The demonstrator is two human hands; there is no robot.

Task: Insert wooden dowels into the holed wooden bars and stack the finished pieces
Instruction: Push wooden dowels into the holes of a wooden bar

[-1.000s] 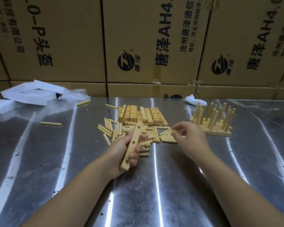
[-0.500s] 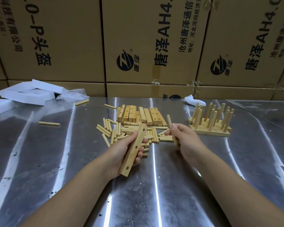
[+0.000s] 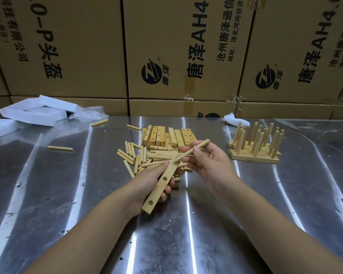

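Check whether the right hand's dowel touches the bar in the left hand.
Touching: the head view shows the lower tip of the dowel meeting the far end of the bar, no gap.

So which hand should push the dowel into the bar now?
Right. The right hand pinches the dowel, whose lower tip meets the far end of the holed wooden bar; the left hand grips that bar and probably best just steadies it.

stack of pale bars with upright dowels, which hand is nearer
Right. The right hand, pinching a round wooden dowel, is just left of the stack of pale bars with upright dowels; the left hand, gripping a holed wooden bar, is farther left.
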